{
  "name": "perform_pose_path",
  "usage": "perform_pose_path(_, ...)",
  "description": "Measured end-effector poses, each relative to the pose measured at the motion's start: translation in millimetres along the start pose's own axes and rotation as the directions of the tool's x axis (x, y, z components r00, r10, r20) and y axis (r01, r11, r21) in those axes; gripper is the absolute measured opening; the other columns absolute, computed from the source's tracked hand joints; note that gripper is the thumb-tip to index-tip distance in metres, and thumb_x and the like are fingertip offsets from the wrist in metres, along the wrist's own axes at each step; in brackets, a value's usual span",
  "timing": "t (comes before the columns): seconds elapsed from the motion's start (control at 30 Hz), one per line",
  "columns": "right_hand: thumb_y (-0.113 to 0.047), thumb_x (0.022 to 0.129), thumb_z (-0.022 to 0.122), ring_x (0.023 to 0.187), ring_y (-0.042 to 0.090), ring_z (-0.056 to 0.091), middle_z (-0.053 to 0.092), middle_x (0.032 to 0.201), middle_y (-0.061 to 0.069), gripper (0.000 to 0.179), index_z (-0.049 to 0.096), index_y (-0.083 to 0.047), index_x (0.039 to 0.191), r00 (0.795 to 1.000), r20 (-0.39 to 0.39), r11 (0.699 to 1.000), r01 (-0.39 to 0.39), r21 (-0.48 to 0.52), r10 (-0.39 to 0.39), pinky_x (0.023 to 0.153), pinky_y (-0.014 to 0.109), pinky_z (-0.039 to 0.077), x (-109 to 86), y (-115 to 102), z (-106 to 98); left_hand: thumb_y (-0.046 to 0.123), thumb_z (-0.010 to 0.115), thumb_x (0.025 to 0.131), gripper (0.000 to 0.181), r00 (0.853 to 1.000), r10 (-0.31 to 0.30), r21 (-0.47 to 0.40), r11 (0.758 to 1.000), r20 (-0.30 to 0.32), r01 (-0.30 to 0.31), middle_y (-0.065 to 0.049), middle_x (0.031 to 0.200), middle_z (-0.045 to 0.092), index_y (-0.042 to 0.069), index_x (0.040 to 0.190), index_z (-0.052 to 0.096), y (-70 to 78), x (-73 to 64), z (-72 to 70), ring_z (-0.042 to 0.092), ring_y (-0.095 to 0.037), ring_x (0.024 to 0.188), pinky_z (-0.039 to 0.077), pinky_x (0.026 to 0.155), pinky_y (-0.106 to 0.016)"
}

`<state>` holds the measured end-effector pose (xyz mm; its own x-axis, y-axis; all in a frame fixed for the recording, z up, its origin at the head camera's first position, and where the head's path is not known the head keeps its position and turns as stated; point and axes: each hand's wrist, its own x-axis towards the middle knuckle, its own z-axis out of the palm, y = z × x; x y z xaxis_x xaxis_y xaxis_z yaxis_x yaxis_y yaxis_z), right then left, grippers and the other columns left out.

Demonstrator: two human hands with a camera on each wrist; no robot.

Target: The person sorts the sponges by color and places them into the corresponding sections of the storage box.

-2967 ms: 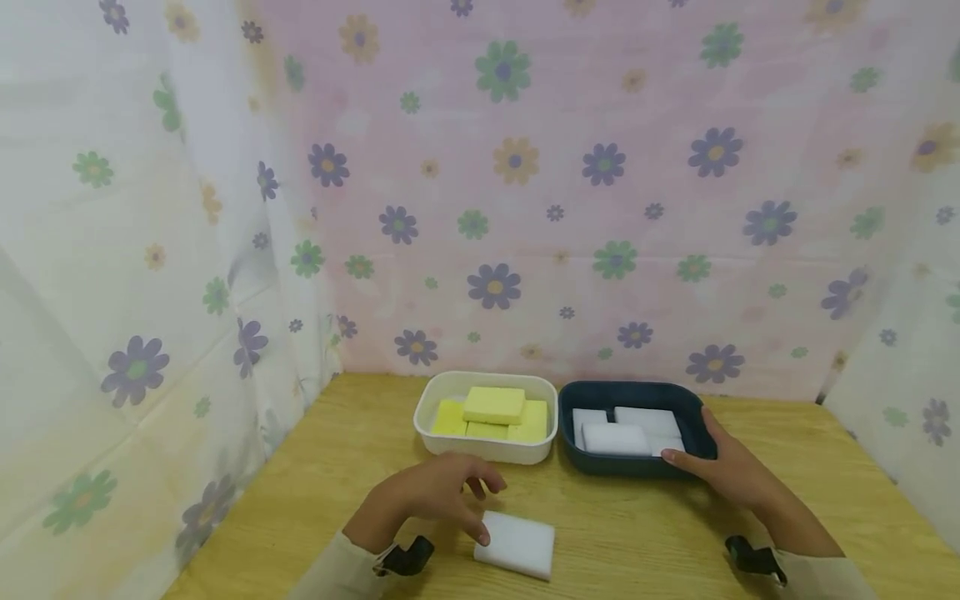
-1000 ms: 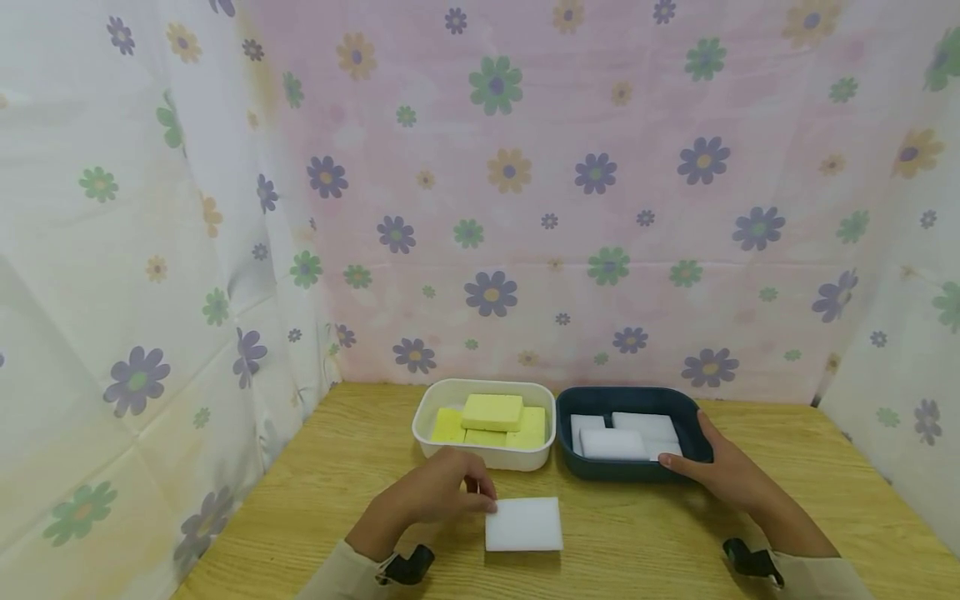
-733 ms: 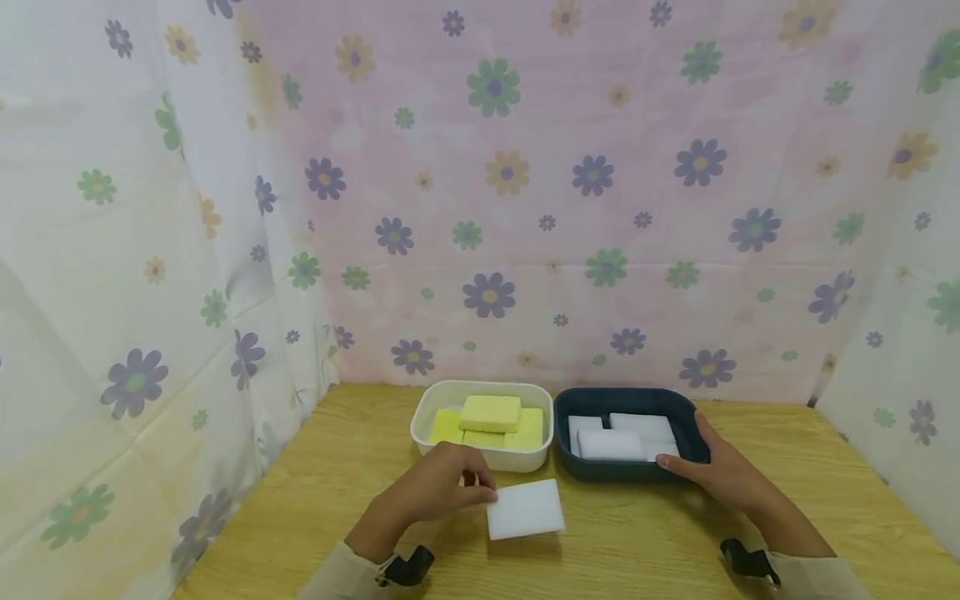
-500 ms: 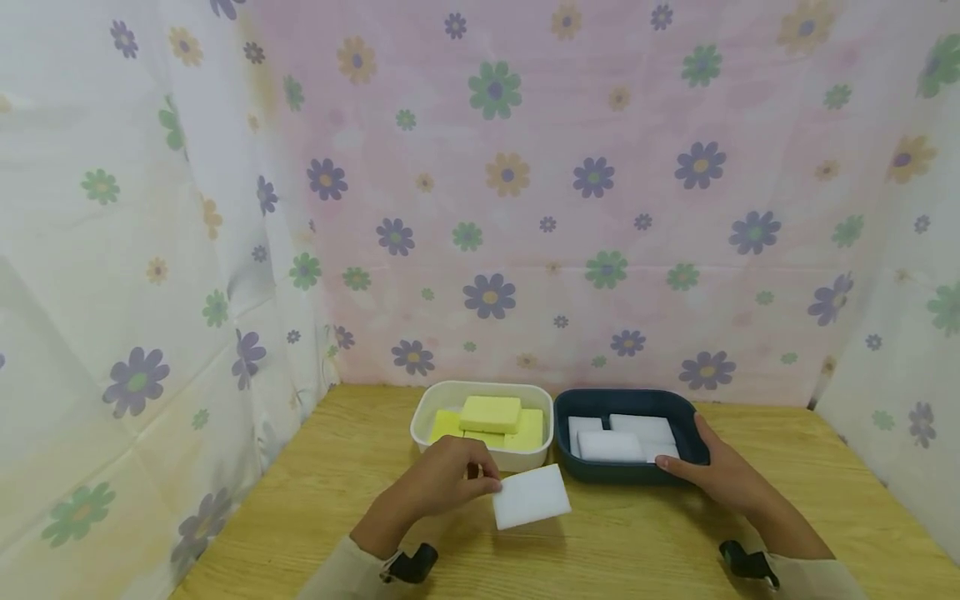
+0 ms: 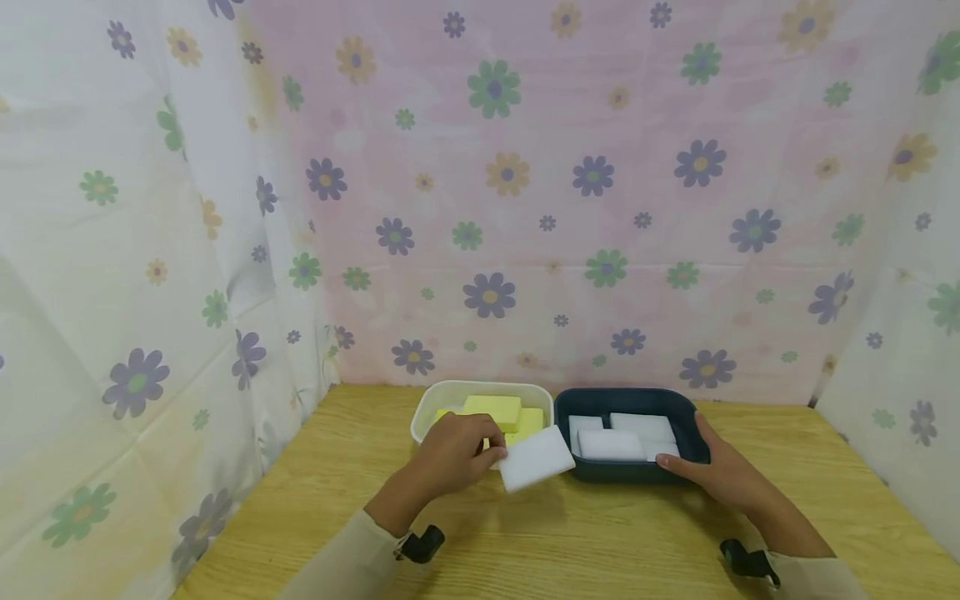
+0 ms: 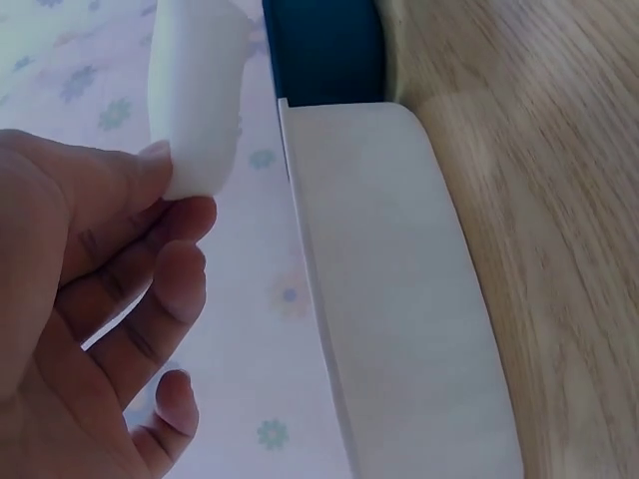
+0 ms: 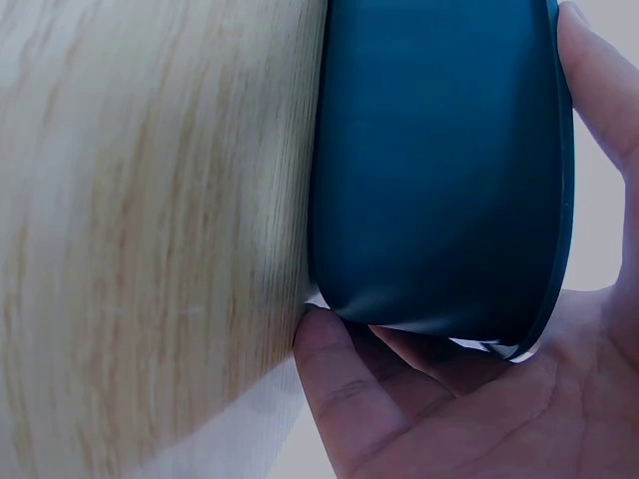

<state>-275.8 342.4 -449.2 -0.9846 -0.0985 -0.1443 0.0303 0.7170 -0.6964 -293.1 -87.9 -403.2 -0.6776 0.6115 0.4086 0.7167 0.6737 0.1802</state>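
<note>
My left hand (image 5: 457, 454) pinches a white sponge (image 5: 537, 458) by its left edge, between thumb and fingertips. The sponge is raised over the table and tilted, in front of the gap between two tubs. In the left wrist view the white sponge (image 6: 198, 95) shows edge-on, with the other fingers loosely bent below it. My right hand (image 5: 723, 467) grips the right end of the dark blue tub (image 5: 622, 473): thumb over the front rim, fingers round the end wall. The right wrist view shows the tub's side (image 7: 439, 160) with fingers (image 7: 344, 374) curled about its corner.
Left of the blue tub stands a white tub (image 5: 422, 417) holding several yellow sponges (image 5: 491, 408), partly hidden by my left hand. Several white sponges (image 5: 611, 445) lie in the blue tub. Both stand on a wooden table (image 5: 600, 546) before a flowered curtain (image 5: 555, 167).
My left hand took hold of the white sponge on the table, lifted it, and carried it forward and slightly right, tilting it. The right hand keeps its grip on the blue tub.
</note>
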Motion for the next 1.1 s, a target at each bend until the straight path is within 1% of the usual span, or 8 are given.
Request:
perform_pose_path(0.17, -0.061, 0.096, 0.065, 0.147, 0.066, 0.005, -0.01, 0.165, 0.038, 0.123, -0.026, -0.009, 0.16, 1.0, 0.0, 1.0, 0.002, 0.002, -0.002, 0.111, 0.08, 0.022, 1.3, 2, 1, 0.032, 0.071, 0.099, 0.01, 1.0, 0.017, 0.132, 0.991, -0.018, -0.014, 0.015, 0.094, 0.07, 0.025, 0.093, 0.075, 1.0, 8.7, 4.5, 0.05, 0.0, 0.068, 0.035, 0.067, -0.026)
perform_pose_path(0.33, -0.062, 0.095, 0.065, 0.147, 0.066, 0.005, -0.01, 0.165, 0.038, 0.124, -0.025, -0.008, 0.16, 1.0, -0.004, 1.0, 0.006, 0.005, -0.006, 0.111, 0.08, 0.021, 1.0, 2, 1, 0.032, 0.069, 0.101, 0.011, 0.999, 0.016, 0.208, 0.978, -0.039, -0.008, 0.013, 0.093, 0.069, 0.023, 0.097, 0.074, 5.4, 20.8, 5.4, 0.055, -0.001, 0.075, 0.034, 0.068, -0.026)
perform_pose_path(0.43, -0.063, 0.095, 0.065, 0.147, 0.066, 0.005, -0.009, 0.165, 0.038, 0.124, -0.025, -0.008, 0.161, 1.0, -0.006, 1.0, 0.004, 0.004, -0.004, 0.111, 0.08, 0.021, 0.8, 1, 1, 0.033, 0.067, 0.102, 0.014, 1.0, 0.014, 0.255, 0.967, -0.028, -0.007, 0.011, 0.092, 0.068, 0.021, 0.101, 0.074, 8.6, 29.0, 4.7, 0.055, -0.003, 0.075, 0.035, 0.067, -0.025)
perform_pose_path(0.57, -0.063, 0.095, 0.065, 0.147, 0.066, 0.006, -0.009, 0.165, 0.038, 0.124, -0.025, -0.008, 0.16, 1.0, -0.007, 1.0, 0.003, 0.001, -0.003, 0.111, 0.08, 0.022, 0.9, 1, 1, 0.035, 0.066, 0.102, 0.016, 1.0, 0.017, 0.313, 0.95, -0.011, -0.012, 0.01, 0.094, 0.069, 0.021, 0.104, 0.074, 11.8, 39.4, 5.7, 0.059, -0.004, 0.077, 0.035, 0.067, -0.025)
perform_pose_path(0.7, -0.063, 0.095, 0.065, 0.148, 0.066, 0.006, -0.008, 0.165, 0.038, 0.125, -0.025, -0.008, 0.16, 1.0, -0.007, 1.0, 0.0, 0.0, 0.0, 0.111, 0.08, 0.022, 1.3, 1, 1, 0.035, 0.068, 0.101, 0.015, 0.999, 0.032, 0.335, 0.942, -0.025, -0.022, 0.01, 0.094, 0.069, 0.021, 0.102, 0.074, 13.1, 49.3, 8.5, 0.061, -0.004, 0.078, 0.036, 0.067, -0.026)
perform_pose_path(0.87, -0.062, 0.095, 0.065, 0.147, 0.066, 0.006, -0.008, 0.165, 0.039, 0.124, -0.025, -0.008, 0.16, 1.0, -0.008, 1.0, 0.004, -0.003, -0.005, 0.111, 0.08, 0.022, 1.2, 1, 1, 0.034, 0.072, 0.098, 0.012, 0.996, 0.033, 0.329, 0.944, -0.077, -0.005, 0.011, 0.089, 0.068, 0.022, 0.097, 0.076, 13.6, 62.2, 12.3, 0.059, -0.005, 0.075, 0.034, 0.065, -0.026)
perform_pose_path(0.97, -0.063, 0.095, 0.065, 0.147, 0.066, 0.007, -0.008, 0.165, 0.039, 0.124, -0.024, -0.007, 0.161, 1.0, -0.012, 1.0, 0.007, -0.008, -0.007, 0.11, 0.08, 0.022, 0.8, 1, 1, 0.033, 0.074, 0.097, 0.01, 0.994, 0.017, 0.323, 0.946, -0.106, 0.018, 0.013, 0.089, 0.07, 0.024, 0.095, 0.077, 15.5, 69.5, 13.7, 0.061, -0.005, 0.076, 0.034, 0.064, -0.027)
perform_pose_path(1.1, -0.063, 0.095, 0.065, 0.147, 0.066, 0.007, -0.006, 0.165, 0.039, 0.124, -0.023, -0.006, 0.161, 1.0, -0.017, 1.0, 0.009, -0.015, -0.009, 0.111, 0.08, 0.022, 0.2, 0, 1, 0.034, 0.074, 0.097, 0.011, 0.993, -0.019, 0.325, 0.944, -0.114, 0.055, 0.013, 0.094, 0.072, 0.025, 0.096, 0.079, 18.9, 79.2, 16.9, 0.065, -0.006, 0.08, 0.037, 0.067, -0.029)
